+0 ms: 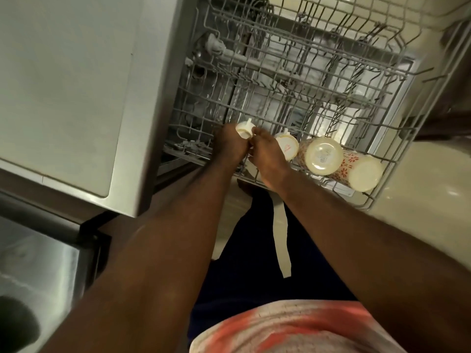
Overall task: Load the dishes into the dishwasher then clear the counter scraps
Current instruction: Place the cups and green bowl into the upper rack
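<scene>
While the person leans over an open dishwasher, the single head-worn view looks straight down along both bare forearms to the pulled-out upper rack point(318, 80), a grey wire basket that fills the upper right of the scene

Both hands meet at the rack's near edge on a small cream cup point(244, 129). The left hand point(228, 146) wraps the cup from the left, fingers curled round it. The right hand point(267, 154) closes on its right side, fingertips pinching near the handle, though exactly where they touch is hidden. The cup is tipped mouth down at the left end of the front row, seemingly being seated between the wires

Just beside the right hand sits a second cream cup point(286, 146), upside down. Next to it is a red-patterned cup point(322, 155), also inverted, and a second patterned cup point(364, 171) lies near the rack's right corner

To the left is a pale counter point(58, 85) and, below it, a steel sink point(33, 276)

Loading looks well under way: three cups are placed and a fourth is going in. The rest of the rack holds nothing yet. Any remaining dishes and the counter scraps are out of view, so the clearing step is judged still to come
</scene>
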